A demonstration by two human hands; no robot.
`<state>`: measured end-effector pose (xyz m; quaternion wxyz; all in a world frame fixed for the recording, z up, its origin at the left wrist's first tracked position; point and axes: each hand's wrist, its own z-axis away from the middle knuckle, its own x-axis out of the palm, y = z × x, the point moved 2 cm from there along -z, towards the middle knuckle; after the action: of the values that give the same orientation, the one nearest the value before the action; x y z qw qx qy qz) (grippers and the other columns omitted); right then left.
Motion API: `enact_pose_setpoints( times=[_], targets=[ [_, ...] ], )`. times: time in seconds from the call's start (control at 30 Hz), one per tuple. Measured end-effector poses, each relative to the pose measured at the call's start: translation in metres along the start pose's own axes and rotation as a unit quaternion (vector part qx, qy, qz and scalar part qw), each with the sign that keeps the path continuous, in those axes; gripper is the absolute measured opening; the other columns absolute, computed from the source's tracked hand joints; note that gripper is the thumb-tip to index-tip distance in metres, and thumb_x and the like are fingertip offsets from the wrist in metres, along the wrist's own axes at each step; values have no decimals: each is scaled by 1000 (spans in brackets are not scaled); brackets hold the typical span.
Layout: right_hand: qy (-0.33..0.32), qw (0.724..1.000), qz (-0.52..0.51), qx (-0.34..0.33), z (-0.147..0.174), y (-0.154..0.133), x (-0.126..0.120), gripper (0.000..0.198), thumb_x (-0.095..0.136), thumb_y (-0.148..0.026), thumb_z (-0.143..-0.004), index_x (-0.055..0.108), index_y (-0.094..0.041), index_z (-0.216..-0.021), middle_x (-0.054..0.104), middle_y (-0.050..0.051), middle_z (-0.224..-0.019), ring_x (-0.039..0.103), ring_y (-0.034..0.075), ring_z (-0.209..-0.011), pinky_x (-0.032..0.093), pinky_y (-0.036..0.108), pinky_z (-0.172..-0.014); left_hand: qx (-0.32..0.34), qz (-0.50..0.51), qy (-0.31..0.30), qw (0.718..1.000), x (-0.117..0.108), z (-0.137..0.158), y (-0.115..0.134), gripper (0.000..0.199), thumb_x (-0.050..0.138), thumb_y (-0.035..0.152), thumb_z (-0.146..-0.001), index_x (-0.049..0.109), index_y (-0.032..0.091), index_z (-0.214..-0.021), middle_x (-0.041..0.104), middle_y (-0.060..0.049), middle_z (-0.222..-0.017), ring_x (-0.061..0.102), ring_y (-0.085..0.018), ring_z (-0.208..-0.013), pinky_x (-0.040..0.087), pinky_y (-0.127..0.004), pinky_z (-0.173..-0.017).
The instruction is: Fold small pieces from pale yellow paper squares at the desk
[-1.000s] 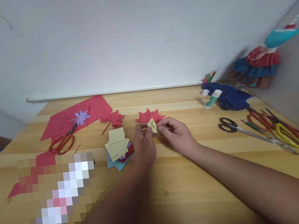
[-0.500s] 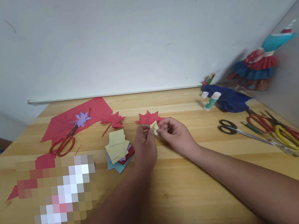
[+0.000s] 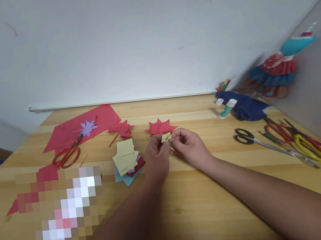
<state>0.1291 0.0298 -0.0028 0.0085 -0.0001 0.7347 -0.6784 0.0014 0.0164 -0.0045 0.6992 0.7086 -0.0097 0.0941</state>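
Between my two hands is a small folded piece of pale yellow paper (image 3: 166,137). My left hand (image 3: 157,158) pinches its left side, with the thumb in front. At its right side, my right hand (image 3: 190,145) grips it between thumb and fingertips. Part of the paper is hidden by the fingers. Just beyond my hands lies a red paper star cutout (image 3: 160,126) with dark lines on it. Left of my left hand is a stack of yellow paper squares (image 3: 125,148), with purple, red and blue sheets beneath.
Orange-handled scissors (image 3: 67,156), a purple star cutout (image 3: 88,127) and red paper (image 3: 105,116) lie at the left. A glue stick (image 3: 228,108), blue cloth (image 3: 248,107) and black-handled scissors (image 3: 244,136) are at the right, beside more scissors (image 3: 309,146). A white board (image 3: 112,45) stands behind.
The yellow paper has turned between my fingers and now shows a wider, squarer top. Both hands have shifted slightly toward me, uncovering more of the red star.
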Motion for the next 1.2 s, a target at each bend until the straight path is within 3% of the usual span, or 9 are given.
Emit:
enact_pose_setpoints(
  times=[0.3, 0.67, 0.9, 1.03, 1.2],
  targets=[
    [-21, 1000, 11, -3, 1, 1, -1, 24, 72, -43, -83, 62, -21, -79, 53, -6, -58, 45, 11, -52, 36, 25, -52, -14, -47, 12, 999, -1, -1, -3, 10, 65, 29, -84, 59, 21, -85, 58, 6, -60, 54, -11, -56, 43, -24, -60],
    [-45, 998, 45, -14, 2, 1, -1, 25, 66, -41, -88, 58, -22, -74, 53, -5, -60, 42, 12, -55, 35, 26, -54, -6, 26, 21, 999, -1, -2, -2, 18, 66, 27, -79, 65, 19, -95, 61, 5, -65, 52, -11, -54, 44, -23, -58],
    [-56, 998, 37, -20, 2, 2, -1, 25, 65, -39, -90, 54, -24, -73, 53, -5, -58, 46, 13, -53, 38, 27, -54, -5, -14, 21, 1000, -3, -1, 4, 12, 61, 32, -85, 61, 20, -82, 59, 4, -60, 52, -12, -54, 43, -24, -57],
    [-14, 997, 44, -64, 1, 2, -2, 16, 71, -34, -86, 58, -24, -84, 55, -5, -65, 49, 13, -57, 41, 26, -54, -13, -27, 24, 999, -2, -3, 2, 12, 61, 31, -85, 58, 21, -79, 57, 5, -58, 51, -12, -51, 42, -24, -55],
    [23, 987, 73, -143, 3, -2, -4, 22, 72, -27, -85, 64, -25, -105, 62, -4, -74, 59, 14, -63, 50, 28, -60, -19, -11, 8, 1000, -1, -3, 0, 13, 59, 32, -83, 59, 21, -77, 56, 4, -59, 48, -11, -52, 42, -23, -54]
  ],
)
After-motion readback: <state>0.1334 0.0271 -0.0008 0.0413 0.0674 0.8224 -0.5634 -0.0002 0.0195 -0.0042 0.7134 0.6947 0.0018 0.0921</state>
